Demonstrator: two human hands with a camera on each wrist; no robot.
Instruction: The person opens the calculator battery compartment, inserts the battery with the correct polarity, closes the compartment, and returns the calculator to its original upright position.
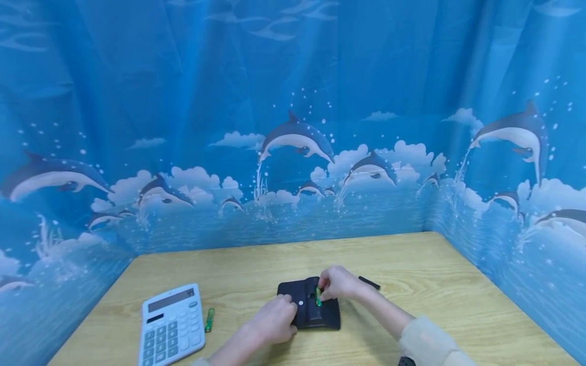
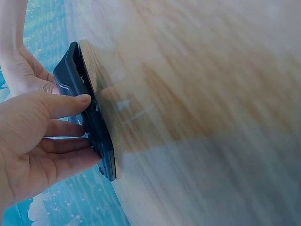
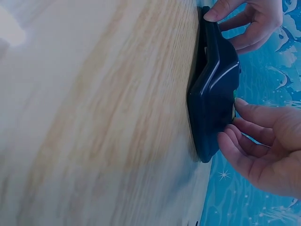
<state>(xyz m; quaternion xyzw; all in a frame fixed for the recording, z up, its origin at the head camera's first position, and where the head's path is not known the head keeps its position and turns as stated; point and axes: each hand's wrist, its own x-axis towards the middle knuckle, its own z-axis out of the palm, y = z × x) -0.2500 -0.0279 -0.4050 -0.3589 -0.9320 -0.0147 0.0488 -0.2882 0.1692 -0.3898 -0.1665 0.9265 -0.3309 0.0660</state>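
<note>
A black device [image 1: 329, 319] lies on the table with a battery slot facing up. My left hand [image 1: 276, 317] grips its left end; in the left wrist view the thumb [image 2: 83, 100] is on the near edge and the fingers reach over the upper face. Over the slot, my right hand [image 1: 339, 282] pinches a green battery [image 1: 318, 297] between thumb and fingers. Part of the battery sits in the slot, though how deep I cannot tell. The right wrist view shows the right hand's fingertips [image 3: 225, 136] touching the device's upper face, the battery mostly hidden there.
To the left lies a white calculator [image 1: 183, 325] with its display lit. Another green battery [image 1: 209, 320] is beside its right edge. A thin black piece [image 1: 370, 282] lies behind the right forearm. A blue dolphin-print curtain [image 1: 220, 127] borders the wooden table [image 1: 435, 284].
</note>
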